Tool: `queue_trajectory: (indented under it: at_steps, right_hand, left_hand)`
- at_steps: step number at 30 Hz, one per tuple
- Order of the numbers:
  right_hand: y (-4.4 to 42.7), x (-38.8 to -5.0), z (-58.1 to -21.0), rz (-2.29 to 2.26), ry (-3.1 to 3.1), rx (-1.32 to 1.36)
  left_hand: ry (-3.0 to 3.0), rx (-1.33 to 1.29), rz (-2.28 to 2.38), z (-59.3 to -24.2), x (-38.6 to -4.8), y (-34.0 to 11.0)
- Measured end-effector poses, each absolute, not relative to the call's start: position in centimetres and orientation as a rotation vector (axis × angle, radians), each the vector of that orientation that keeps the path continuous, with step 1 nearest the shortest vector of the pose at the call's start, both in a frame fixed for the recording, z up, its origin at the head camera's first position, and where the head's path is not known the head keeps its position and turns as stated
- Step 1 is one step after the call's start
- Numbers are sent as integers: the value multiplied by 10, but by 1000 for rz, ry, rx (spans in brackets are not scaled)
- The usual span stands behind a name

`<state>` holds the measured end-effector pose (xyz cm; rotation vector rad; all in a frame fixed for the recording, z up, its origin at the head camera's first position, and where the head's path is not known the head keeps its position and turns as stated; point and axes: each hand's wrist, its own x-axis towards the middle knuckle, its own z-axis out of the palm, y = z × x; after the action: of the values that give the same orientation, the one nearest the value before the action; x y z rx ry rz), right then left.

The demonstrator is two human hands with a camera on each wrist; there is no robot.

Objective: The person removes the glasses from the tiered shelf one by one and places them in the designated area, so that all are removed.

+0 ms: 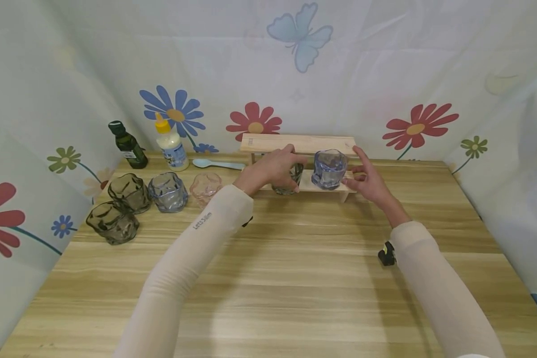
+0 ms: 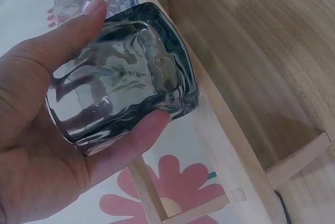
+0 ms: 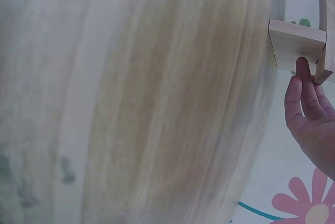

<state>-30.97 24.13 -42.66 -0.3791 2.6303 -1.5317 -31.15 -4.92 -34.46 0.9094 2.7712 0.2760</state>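
Observation:
My left hand point(image 1: 272, 170) grips a dark grey glass point(image 1: 296, 175) over the lower board of a two-level wooden rack point(image 1: 299, 144). In the left wrist view, the thumb and fingers of that hand point(image 2: 36, 130) lie along opposite sides of the tilted-looking glass point(image 2: 123, 75). A bluish clear glass point(image 1: 330, 170) is just right of it on the lower board. My right hand point(image 1: 372, 184) is at the rack's right end, index finger at the upper board's corner, thumb near the lower board. The right wrist view shows its fingers extended point(image 3: 310, 96) against the rack's end point(image 3: 297, 41).
At the left are two brownish-grey glasses point(image 1: 129, 193), a blue-grey glass point(image 1: 168, 192) and a pink glass point(image 1: 205, 188). Behind them are a green bottle point(image 1: 131, 148), a yellow-capped bottle point(image 1: 172, 146) and a pale blue spoon point(image 1: 219, 164). A flowered curtain point(image 1: 340, 99) borders the table.

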Motion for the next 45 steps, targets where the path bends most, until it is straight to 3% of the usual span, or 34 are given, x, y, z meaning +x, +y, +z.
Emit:
queue_trajectory:
  at_steps: [45]
  right_hand:
    - [241, -308, -426, -1553, 2605, -390]
  left_hand:
    - [2839, 893, 199, -345, -275, -75]
